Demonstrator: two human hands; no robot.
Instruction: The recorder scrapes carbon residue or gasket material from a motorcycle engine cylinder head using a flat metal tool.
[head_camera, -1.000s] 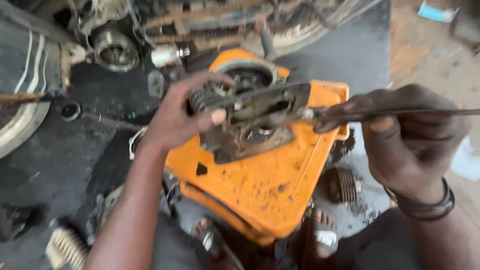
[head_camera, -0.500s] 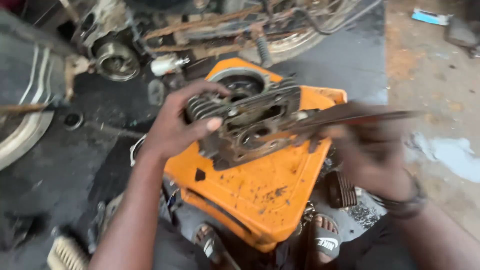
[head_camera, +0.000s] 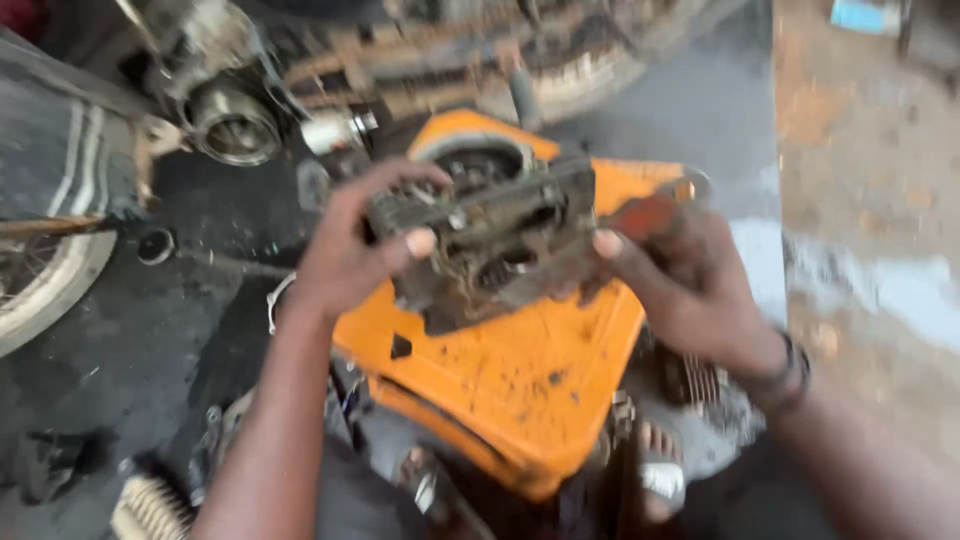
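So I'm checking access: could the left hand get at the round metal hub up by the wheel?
Probably not as things stand: the left hand grips the engine part; the hub lies unobstructed beyond it.

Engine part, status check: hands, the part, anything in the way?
Left hand and right hand both grip the greasy engine part. Part held above the orange container. Nothing between them; picture blurred.

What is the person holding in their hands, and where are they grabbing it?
A grimy metal engine part, held over an orange container. The left hand grips its left end, the right hand its right side. The picture is blurry, so finer detail cannot be told.
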